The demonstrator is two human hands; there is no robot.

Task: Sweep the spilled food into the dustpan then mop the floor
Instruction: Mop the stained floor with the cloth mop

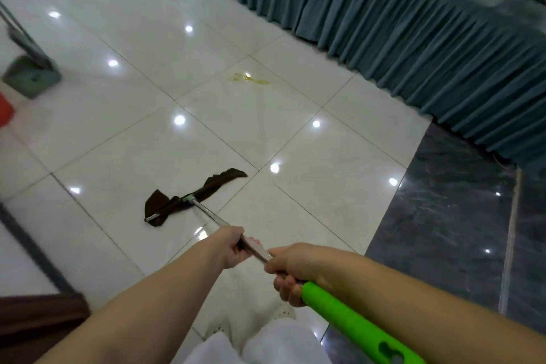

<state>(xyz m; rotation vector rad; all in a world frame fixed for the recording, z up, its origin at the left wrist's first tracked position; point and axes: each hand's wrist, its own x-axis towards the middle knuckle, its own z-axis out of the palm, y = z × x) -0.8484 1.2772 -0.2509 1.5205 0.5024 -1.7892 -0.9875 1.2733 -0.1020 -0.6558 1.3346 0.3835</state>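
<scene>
On white tile, both hands — left hand (236, 245), right hand (291, 270) — wrap the mop handle (211, 217), angling the brown mop cloth (189, 199) toward the yellow smear (249, 78).

Two hands: the left hand (235, 245) and the right hand (291, 269). One mop (189, 199) ahead of them. One yellow spill (248, 78) farther ahead. One dustpan (31, 75) far to the left. One red object (5, 111) beside it, cut off. One blue curtain (413, 38) to the right.

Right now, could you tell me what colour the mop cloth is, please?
Dark brown mop cloth, clearest in the head view.
</scene>
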